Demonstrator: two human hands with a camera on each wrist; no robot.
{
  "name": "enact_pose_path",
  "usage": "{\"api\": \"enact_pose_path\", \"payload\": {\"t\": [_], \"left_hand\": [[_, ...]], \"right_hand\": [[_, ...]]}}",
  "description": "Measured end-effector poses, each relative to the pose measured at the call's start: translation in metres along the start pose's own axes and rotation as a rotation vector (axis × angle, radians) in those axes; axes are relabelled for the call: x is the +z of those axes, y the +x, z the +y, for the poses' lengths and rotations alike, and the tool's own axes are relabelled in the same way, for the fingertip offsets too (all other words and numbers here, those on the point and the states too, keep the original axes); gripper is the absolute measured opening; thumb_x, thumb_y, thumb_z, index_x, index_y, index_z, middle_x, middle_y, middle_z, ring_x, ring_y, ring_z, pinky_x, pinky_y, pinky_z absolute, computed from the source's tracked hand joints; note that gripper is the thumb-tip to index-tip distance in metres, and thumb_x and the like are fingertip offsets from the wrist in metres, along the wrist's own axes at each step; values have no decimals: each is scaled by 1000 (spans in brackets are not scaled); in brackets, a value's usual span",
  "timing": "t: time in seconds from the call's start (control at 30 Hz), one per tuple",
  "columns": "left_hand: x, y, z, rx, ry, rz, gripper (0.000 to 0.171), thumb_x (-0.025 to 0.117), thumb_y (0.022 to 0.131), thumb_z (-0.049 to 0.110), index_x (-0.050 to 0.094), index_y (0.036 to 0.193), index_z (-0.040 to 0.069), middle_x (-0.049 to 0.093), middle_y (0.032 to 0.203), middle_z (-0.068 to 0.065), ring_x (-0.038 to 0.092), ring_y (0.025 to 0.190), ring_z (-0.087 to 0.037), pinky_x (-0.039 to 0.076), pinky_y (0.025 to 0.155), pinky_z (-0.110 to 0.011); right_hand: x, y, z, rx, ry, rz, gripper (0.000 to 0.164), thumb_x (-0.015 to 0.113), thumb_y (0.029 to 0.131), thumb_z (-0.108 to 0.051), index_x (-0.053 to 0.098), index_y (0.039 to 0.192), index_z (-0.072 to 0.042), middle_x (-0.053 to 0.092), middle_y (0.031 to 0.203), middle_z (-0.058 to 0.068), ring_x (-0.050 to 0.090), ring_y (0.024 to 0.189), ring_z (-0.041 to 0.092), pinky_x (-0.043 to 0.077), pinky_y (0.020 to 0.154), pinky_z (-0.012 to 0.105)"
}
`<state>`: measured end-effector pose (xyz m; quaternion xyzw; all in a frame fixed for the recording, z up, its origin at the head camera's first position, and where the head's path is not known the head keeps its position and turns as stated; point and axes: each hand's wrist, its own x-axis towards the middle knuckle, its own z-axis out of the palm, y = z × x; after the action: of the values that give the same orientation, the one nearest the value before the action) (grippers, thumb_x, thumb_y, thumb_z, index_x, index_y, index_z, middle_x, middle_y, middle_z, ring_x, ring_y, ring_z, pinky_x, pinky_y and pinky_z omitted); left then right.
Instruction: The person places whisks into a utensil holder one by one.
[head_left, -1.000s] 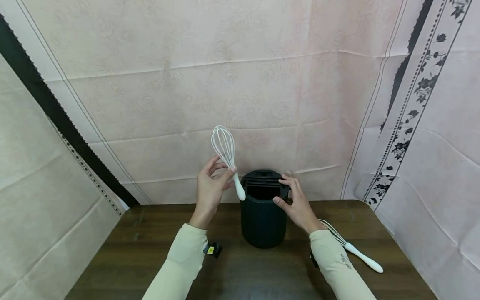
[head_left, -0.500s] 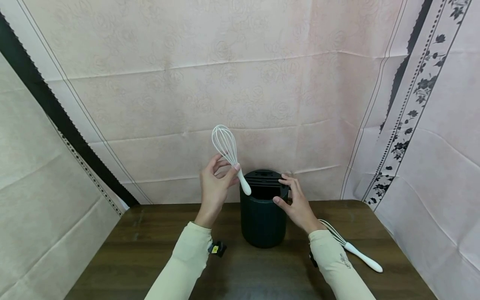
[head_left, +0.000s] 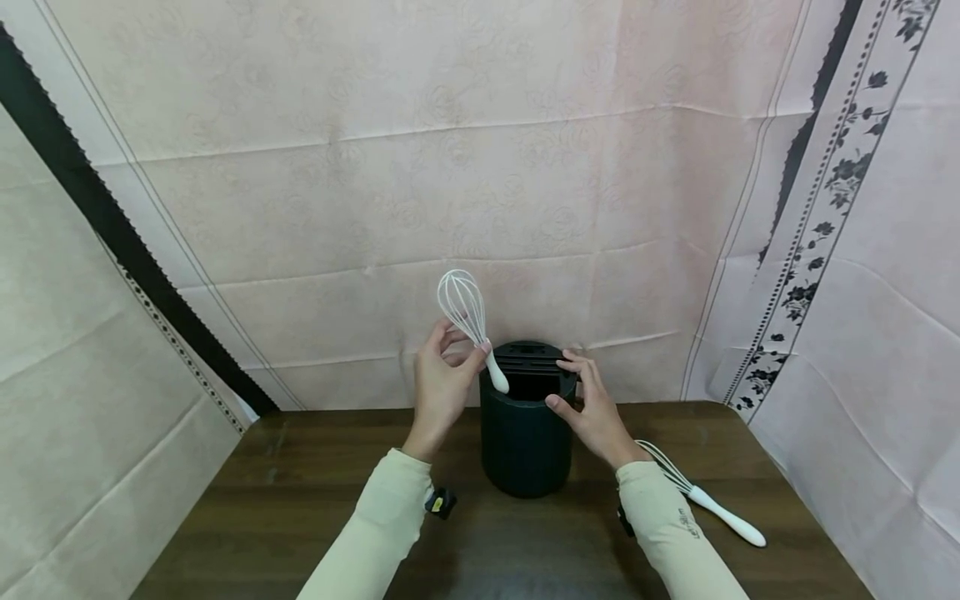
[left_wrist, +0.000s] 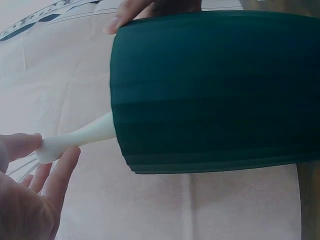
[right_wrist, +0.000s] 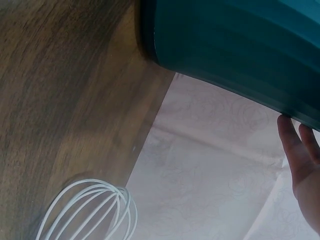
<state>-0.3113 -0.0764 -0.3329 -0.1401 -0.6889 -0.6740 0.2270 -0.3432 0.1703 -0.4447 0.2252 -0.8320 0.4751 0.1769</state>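
A small white whisk [head_left: 497, 373] is pinched near its neck between the thumb and fingers of my left hand [head_left: 438, 387]. Its wires point up and left, and its handle slants down over the left rim of a dark green utensil holder [head_left: 525, 454]. In the left wrist view the handle's end [left_wrist: 97, 131] disappears behind the holder's edge. My right hand [head_left: 596, 421] holds the holder's rim on the right, thumb at the front and fingers farther back. The right wrist view has its fingers [right_wrist: 295, 145] against the holder's side. The holder stands upright with a slotted top and a dark opening.
A second white whisk [head_left: 723, 514] lies on the brown wooden table [head_left: 300, 517], right of the holder and partly behind the right forearm. Pale patterned cloth [head_left: 375, 200] hangs behind the table and on both sides.
My left hand has moved right and slightly down with the whisk, bringing the handle's end from beside the holder to over its rim. The right hand and the holder stay where they were.
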Motion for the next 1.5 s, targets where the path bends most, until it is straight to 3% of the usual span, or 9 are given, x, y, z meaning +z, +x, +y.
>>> {"api": "enact_pose_path", "payload": {"t": [0.17,0.4,0.8,1.07,1.27,1.5], "left_hand": [[4,-1,-6,7,60,-20,53,79,91,-1,56,139,-2,73,113,-18,78,87,-33,64,72,-29],[7,-5,-11,15,154,-30,55,81,90,3,56,139,7,73,113,-14,78,91,-28,63,74,-32],[13,-5,-18,-42,215,-83,62,82,91,8,52,145,4,71,109,-13,78,89,-28,65,77,-40],[17,-4,-18,-27,239,-100,56,83,91,9,56,140,10,71,109,-12,78,93,-26,65,81,-41],[17,-4,-17,-27,243,-101,52,82,93,15,57,139,8,73,120,-13,77,97,-25,63,86,-42],[15,-3,-16,-58,229,-81,64,82,95,28,51,147,7,71,128,-13,75,96,-22,63,84,-39]], "right_hand": [[0,0,1,2,-8,6,61,69,103,-39,41,155,-23,26,170,-1,36,152,34,43,113,65],[-1,-1,3,-6,-10,16,61,69,103,-36,41,155,-23,26,170,-2,35,152,33,43,112,65],[-1,1,3,-6,-11,14,61,67,104,-45,40,155,-25,26,170,-1,37,151,35,44,111,65],[1,2,4,-20,-9,21,60,69,103,-39,42,155,-24,27,170,0,37,151,35,45,110,65],[2,1,4,-15,-7,24,60,70,102,-31,42,154,-23,28,169,0,35,152,35,44,111,66],[2,0,4,-18,0,26,61,69,103,-40,42,154,-23,27,169,-1,34,153,34,43,111,66]]}}
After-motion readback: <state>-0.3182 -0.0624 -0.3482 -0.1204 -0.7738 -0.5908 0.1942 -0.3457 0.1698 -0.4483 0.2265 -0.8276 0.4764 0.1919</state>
